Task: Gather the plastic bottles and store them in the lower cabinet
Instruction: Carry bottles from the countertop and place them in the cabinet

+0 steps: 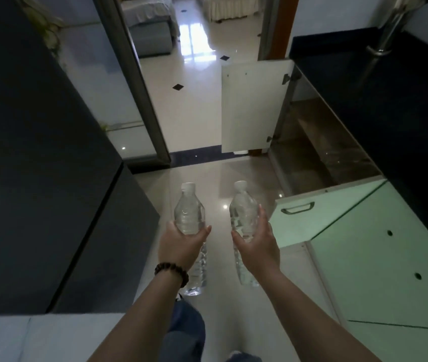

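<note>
I hold two clear plastic bottles with white caps out in front of me, above the glossy floor. My left hand (180, 246), with a bead bracelet at the wrist, grips the left bottle (189, 212) around its middle. The right bottle (242, 207) is held the same way by my right hand (259, 244). Both bottles point caps away from me. The lower cabinet (320, 152) stands open ahead on the right, its white door (249, 105) swung outward; its inside is dim, with what looks like a clear bottle lying inside.
A tall dark appliance (38, 152) fills the left side. Pale green cabinet fronts (364, 244) with handles run along the right under a black countertop (390, 87). A doorway ahead leads onto a shiny tiled floor (194, 100).
</note>
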Demonstrator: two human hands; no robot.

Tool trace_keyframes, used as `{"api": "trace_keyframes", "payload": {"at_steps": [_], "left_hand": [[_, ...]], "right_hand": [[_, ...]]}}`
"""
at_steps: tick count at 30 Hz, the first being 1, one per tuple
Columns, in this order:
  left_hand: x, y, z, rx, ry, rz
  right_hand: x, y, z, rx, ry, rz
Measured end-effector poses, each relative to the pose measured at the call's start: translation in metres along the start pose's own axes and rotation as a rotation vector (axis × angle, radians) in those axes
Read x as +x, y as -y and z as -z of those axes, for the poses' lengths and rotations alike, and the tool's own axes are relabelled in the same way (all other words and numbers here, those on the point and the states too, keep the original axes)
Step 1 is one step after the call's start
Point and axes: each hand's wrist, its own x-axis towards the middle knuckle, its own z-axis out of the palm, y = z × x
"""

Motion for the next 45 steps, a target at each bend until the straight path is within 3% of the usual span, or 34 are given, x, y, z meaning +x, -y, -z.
{"api": "trace_keyframes", "payload": {"at_steps": [6,14,22,30,35,45], "left_hand": [[0.134,-0.035,-0.016,0.011,0.187,-0.053],[0.273,-0.116,-0.049,0.191,0.460,-0.256],[0.325,-0.163,-0.124,0.172,0.729,-0.269],[0.373,-0.221,-0.224,0.174,0.887,-0.254],[0.408,-0.265,-0.285,0.311,0.955,-0.324],[0.454,-0.297,-0.378,0.425,1.098,-0.277]], "right_hand": [[0.095,0.033,-0.046,0.028,-0.117,-0.122],[0.182,0.080,-0.072,0.047,-0.360,-0.366],[0.241,0.070,-0.063,0.066,-0.562,-0.554],[0.327,0.027,-0.052,0.108,-0.702,-0.678],[0.393,0.000,-0.039,0.128,-0.736,-0.775],[0.481,-0.038,-0.029,0.172,-0.793,-0.894]]}}
